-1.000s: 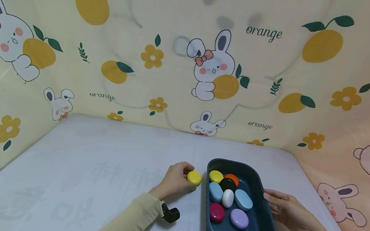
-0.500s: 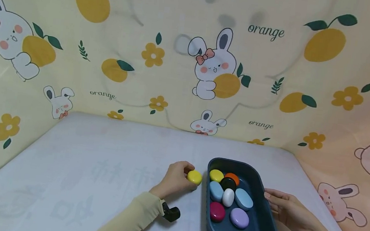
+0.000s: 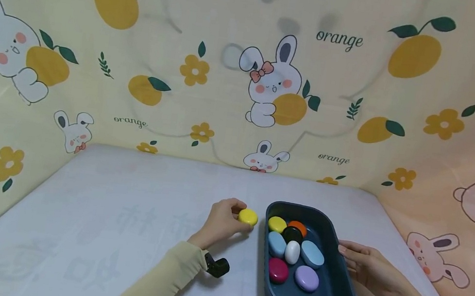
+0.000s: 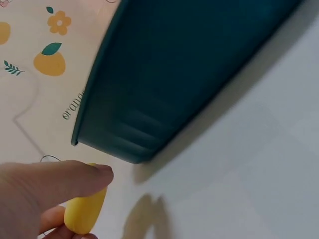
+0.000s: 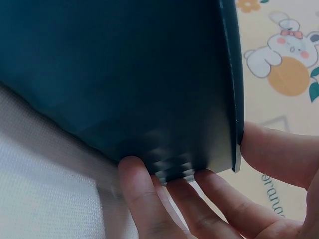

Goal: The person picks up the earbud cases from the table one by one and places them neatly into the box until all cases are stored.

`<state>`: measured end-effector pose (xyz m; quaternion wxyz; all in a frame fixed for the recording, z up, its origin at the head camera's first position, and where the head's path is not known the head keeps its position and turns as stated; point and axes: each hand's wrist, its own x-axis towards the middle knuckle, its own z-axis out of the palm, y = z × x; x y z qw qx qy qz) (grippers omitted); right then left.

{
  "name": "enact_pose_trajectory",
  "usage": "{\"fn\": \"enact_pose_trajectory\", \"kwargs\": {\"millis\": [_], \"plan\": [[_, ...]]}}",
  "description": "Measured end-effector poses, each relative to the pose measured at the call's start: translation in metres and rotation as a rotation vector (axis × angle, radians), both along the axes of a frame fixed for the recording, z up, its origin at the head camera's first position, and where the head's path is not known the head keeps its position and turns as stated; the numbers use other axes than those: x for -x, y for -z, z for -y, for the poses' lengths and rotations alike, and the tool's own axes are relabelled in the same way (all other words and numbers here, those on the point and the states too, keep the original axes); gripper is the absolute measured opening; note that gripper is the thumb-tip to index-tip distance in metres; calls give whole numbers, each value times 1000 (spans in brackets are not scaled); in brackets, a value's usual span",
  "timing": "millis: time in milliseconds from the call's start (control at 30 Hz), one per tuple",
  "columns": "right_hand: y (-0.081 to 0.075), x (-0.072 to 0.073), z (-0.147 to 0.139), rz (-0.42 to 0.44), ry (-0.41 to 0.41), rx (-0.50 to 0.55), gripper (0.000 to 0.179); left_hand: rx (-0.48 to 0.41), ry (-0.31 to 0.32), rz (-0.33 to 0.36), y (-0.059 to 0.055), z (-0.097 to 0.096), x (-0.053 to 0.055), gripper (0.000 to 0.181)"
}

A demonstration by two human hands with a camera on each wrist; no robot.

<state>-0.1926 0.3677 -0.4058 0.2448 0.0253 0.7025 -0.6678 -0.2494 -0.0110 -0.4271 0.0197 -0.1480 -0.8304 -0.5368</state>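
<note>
My left hand pinches a smooth, rounded yellow disc between thumb and fingers, just left of a dark blue tray. In the left wrist view, the thumb covers part of the disc, and a gap separates it from the tray's wall. On the tray's right side my right hand holds the edge. The thumb is at the rim and several fingertips touch the outer wall. Inside lie rounded pieces, among them a yellow one, a black one and a white one.
More pieces in the tray are orange, light blue, dark red and lilac. A white cloth covers the table. Printed rabbit-and-orange fabric hangs behind and at both sides.
My left hand has risen slightly with the yellow disc in its fingers. The right hand and the tray stay in place.
</note>
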Motion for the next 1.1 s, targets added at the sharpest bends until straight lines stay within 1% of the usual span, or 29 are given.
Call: {"fn": "enact_pose_trajectory", "kwargs": {"millis": [267, 333, 433, 533, 633, 767, 900, 1100], "plan": [[0, -1, -1, -3, -1, 2, 58, -65, -88, -8, -12, -5, -4, 51], [0, -1, -1, -1, -5, 14, 55, -89, -100, -6, -16, -7, -6, 52], [0, -2, -1, 2, -5, 27, 52, -130, -95, -5, -22, -9, -10, 52], [-1, -1, -1, 3, 4, 12, 55, -167, -79, -29, -27, -12, -15, 52], [-1, -1, 1, 0, 12, -17, 62, -201, -60, -46, -31, -15, -19, 53], [0, -1, 0, 2, 24, -29, 65, -234, -27, -43, -36, -20, -22, 54], [1, -3, -1, 3, 22, -21, 63, -222, 23, -56, -41, -27, -27, 53], [0, -1, 0, -1, 14, -11, 61, -197, 128, -65, -45, -37, -36, 50]]}}
